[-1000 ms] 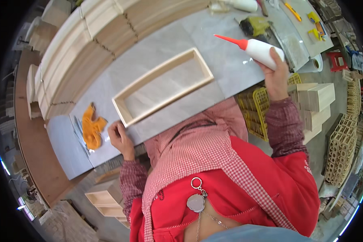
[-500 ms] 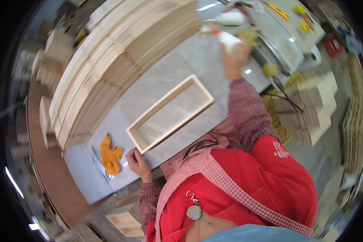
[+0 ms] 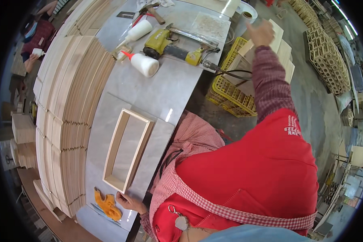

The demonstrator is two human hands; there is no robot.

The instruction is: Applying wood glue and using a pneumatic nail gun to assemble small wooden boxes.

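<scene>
A shallow rectangular frame of pale wood [image 3: 139, 155] lies on a grey board on the table. My left hand [image 3: 132, 202] is at its nearest corner, fingers loosely stretched and fingertips at the wood, not wrapped round it. Out to the far right, my right hand [image 3: 262, 33] reaches over a stack of pale wooden pieces [image 3: 279, 48]. Its thumb stands apart and no held thing shows; some fingertips are hidden. On the table lies a white glue bottle with a red tip [image 3: 145, 65], near a yellow-and-black nail gun [image 3: 175, 46].
Tall stacks of wooden strips [image 3: 74, 121] line the table's left side. A second white bottle [image 3: 139, 30], a hammer [image 3: 155, 15] and an orange cloth [image 3: 107, 205] lie on it. A yellow crate [image 3: 230, 97] stands at right. Another person [image 3: 38, 42] is far left.
My right hand has let go of the red-tipped glue bottle, now lying on the table, and moved right to the wooden pieces. The view has turned; my left hand stays at the frame's corner.
</scene>
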